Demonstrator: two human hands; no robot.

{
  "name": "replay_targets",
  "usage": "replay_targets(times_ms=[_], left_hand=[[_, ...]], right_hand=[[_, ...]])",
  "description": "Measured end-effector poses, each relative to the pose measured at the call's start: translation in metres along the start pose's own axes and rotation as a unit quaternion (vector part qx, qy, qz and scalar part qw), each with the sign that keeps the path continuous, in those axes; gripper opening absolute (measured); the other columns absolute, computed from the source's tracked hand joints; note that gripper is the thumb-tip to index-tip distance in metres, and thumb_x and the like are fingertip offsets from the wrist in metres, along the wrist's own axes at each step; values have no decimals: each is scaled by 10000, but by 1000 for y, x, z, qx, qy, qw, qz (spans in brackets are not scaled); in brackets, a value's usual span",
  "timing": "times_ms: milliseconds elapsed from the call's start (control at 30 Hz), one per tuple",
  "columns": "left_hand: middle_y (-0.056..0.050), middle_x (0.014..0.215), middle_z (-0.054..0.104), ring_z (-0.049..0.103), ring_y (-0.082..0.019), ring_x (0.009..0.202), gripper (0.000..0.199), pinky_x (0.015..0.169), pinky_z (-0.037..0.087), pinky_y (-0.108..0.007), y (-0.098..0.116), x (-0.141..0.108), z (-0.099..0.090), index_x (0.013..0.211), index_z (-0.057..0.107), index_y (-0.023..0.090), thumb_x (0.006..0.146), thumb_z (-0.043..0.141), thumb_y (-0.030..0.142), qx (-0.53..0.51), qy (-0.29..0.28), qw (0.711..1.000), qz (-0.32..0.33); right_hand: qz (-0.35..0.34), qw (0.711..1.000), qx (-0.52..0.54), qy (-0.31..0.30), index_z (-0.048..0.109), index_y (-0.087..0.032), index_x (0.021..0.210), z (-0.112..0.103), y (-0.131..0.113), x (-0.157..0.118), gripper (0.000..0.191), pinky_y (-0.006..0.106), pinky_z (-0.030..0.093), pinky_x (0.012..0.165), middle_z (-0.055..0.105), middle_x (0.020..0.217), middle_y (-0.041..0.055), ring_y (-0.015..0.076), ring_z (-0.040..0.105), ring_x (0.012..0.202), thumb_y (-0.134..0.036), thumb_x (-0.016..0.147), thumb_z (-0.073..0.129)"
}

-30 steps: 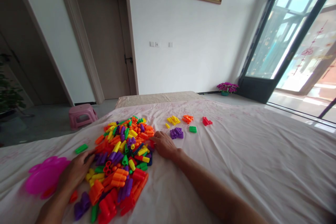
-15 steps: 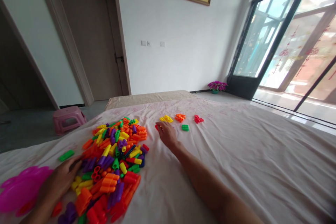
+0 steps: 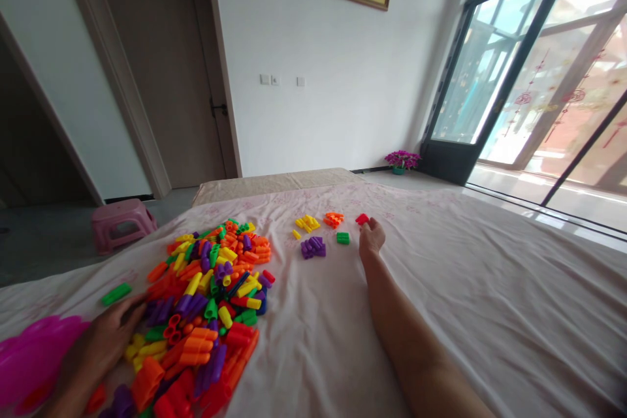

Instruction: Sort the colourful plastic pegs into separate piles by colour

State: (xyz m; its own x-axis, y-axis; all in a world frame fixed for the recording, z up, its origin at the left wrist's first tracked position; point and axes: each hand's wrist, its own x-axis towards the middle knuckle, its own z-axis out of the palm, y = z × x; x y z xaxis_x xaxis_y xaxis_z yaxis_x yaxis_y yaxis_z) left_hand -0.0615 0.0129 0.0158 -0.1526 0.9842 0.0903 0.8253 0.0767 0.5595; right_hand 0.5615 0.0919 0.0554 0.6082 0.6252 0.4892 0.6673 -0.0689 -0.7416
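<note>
My right hand [image 3: 372,236] reaches over the bed with its fingers pinched at the red plastic building pieces [image 3: 362,218]. A red piece is at its fingertips; the fingers partly hide that cluster. Left of it lie small groups of green [image 3: 343,238], orange [image 3: 334,219], yellow [image 3: 307,223] and purple [image 3: 313,247] pieces, with one yellow piece [image 3: 296,234] apart. My left hand [image 3: 105,333] rests at the left edge of a large mixed pile of bullet-shaped building pieces [image 3: 208,300], thumb and fingers apart, seemingly holding nothing.
A magenta plastic basin [image 3: 42,353] stands at the left, partly behind my left forearm. A green piece [image 3: 116,294] lies beyond my left hand. The bed has a wrinkled pale sheet [image 3: 470,294]. A pink stool [image 3: 122,225] stands on the floor beyond its left edge.
My right hand has moved right, from beside the yellow group to the red pieces, with a red piece at its fingertips. The purple group it covered now shows. My left hand stays by the pile.
</note>
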Motion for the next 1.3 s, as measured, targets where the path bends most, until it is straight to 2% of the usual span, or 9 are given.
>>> replay_targets(times_ms=[133,233,433,500,600,733,867,1100,1300], left_hand=[[-108,1331,613,544,-261,1243,531,1082,383,-400,-3,2,1,1264,583,193,909,353,514,-5,-3,1000,1],[-109,1351,591,547,-266,1240,558,1063,397,-398,-2,1,1,1286,569,205,909,331,541,0,-8,1000,-11],[-98,1336,605,572,-278,1219,564,1021,437,-393,6,-4,-2,1284,580,225,902,341,564,15,2,1000,-9],[-105,1320,619,578,-286,1212,558,1011,444,-391,8,-5,-2,1268,597,212,899,356,554,20,13,1000,-1],[-112,1300,630,584,-282,1199,548,1006,446,-385,10,-7,-3,1254,605,197,903,361,539,18,18,1000,8],[-108,1293,629,596,-273,1169,537,985,456,-382,11,-8,-3,1262,592,208,912,351,536,18,12,1000,-3],[-100,1287,637,597,-266,1168,505,986,456,-361,10,-7,-3,1246,605,213,911,372,511,16,16,1000,0],[-65,1271,657,605,-252,1162,469,978,471,-347,11,-7,-3,1244,617,239,900,416,488,0,25,1000,8],[-103,1292,634,595,-262,1178,506,1013,450,-382,12,-8,-4,1259,595,202,914,376,501,9,10,1000,4]], right_hand=[[74,989,79,101,571,-98,1263,6,3,-1,514,360,511,844,683,1093,160,239,662,955,-242,796,410],[62,983,140,98,645,-130,1129,21,-9,-12,441,332,532,790,705,1035,106,201,681,846,-202,748,433],[-144,960,212,-114,705,-199,913,43,-68,-65,278,318,534,790,723,908,34,178,666,833,-159,744,489],[-232,932,181,-210,716,-217,920,42,-89,-88,285,299,521,793,724,913,25,169,661,838,-124,760,500],[-352,861,140,-339,704,-235,1046,38,-113,-120,346,286,503,823,718,1004,30,168,656,905,-100,782,527],[-459,780,119,-409,628,-240,1218,36,-128,-146,428,312,424,983,674,1204,45,192,606,1113,-125,808,574],[-486,747,96,-444,660,-244,1125,35,-132,-153,317,292,405,979,711,1111,31,172,634,1043,-135,845,557],[-454,792,33,-406,654,-215,1181,31,-129,-150,297,273,436,840,716,1075,56,189,621,977,-203,907,540],[-448,808,-12,-383,683,-221,1125,27,-126,-147,246,277,427,809,712,1007,51,191,604,936,-295,909,589]])
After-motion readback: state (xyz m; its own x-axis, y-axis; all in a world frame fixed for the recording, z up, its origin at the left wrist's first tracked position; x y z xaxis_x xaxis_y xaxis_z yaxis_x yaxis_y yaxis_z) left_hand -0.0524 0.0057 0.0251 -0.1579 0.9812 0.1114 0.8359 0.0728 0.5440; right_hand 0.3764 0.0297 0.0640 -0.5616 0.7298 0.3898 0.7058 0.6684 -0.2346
